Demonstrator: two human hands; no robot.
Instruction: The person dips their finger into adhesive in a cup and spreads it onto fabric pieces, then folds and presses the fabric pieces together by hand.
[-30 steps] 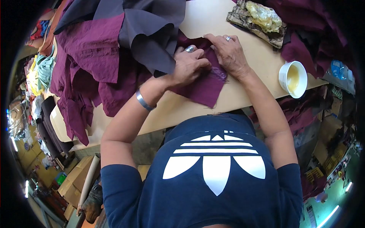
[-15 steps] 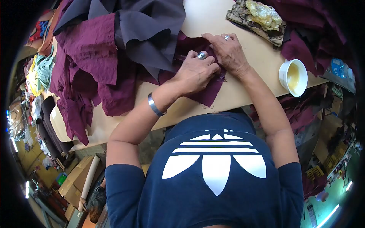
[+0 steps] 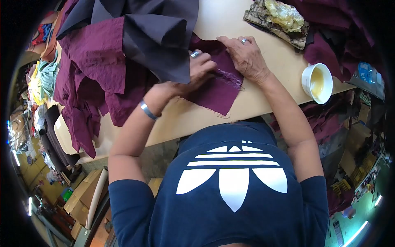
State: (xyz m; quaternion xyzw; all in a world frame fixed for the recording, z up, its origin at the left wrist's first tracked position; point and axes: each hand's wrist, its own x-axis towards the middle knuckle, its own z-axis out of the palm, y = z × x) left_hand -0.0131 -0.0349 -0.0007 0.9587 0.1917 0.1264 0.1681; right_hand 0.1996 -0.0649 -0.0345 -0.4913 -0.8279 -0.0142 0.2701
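A maroon cloth piece (image 3: 218, 96) lies on the table under my hands, with loose threads at its lower edge. A pale, shiny, frayed-looking streak crosses it between the hands. My right hand (image 3: 248, 59), with a ring, is closed on the cloth's upper right edge. My left hand (image 3: 195, 74), with a ring and a metal bracelet, is over the cloth's left part. Its fingers are bent and slightly blurred, and the dark grey cloth (image 3: 160, 45) covers part of the hand. What those fingers hold, if anything, is hidden.
More maroon cloth (image 3: 94, 53) is heaped at the left, draping over the table edge (image 3: 181, 133). A white bowl of yellowish paste (image 3: 306, 82) stands at the right. Beyond it, a crumpled yellowish clump (image 3: 286, 16) rests on a patterned, stained pad (image 3: 257, 16).
My left hand has moved left, partly beneath the dark grey cloth, uncovering the pale streak on the maroon piece. The grey cloth's fold has shifted. My right hand has hardly moved.
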